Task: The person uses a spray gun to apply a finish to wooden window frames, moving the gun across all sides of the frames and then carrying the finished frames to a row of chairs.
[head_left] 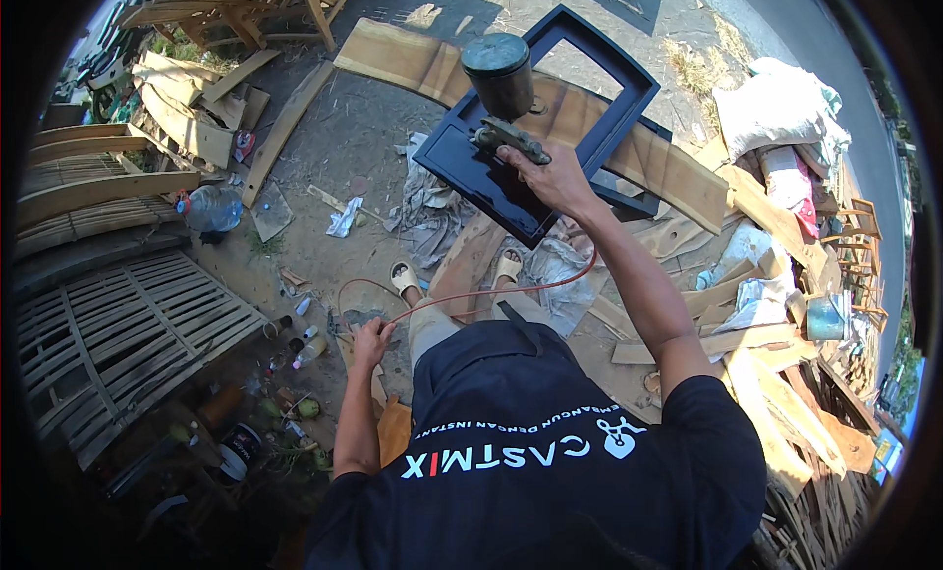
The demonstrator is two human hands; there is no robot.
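My right hand (pixel 556 181) is wrapped round the handle of a spray gun (pixel 513 138), whose large dark cup (pixel 499 79) stands on top. Below the gun lies a black wooden frame (pixel 496 185), with a glossy wet-looking panel in its near part and an opening in its far part. It rests across a long wooden plank (pixel 393 63). A thin red hose (pixel 470 295) curves from beneath my right wrist towards my left side. Down there, my left hand (pixel 371 342) has its fingers closed on the hose. Whether a finger presses the trigger is hidden.
Slatted bamboo furniture (pixel 93 325) and a large water bottle (pixel 211 209) stand at left. Crumpled cloths (pixel 427 202) lie near my sandalled feet. Loose boards (pixel 727 339), white sacks (pixel 771 108) and a bluish bucket (pixel 827 317) crowd the right. Small bottles (pixel 310 351) litter the lower left.
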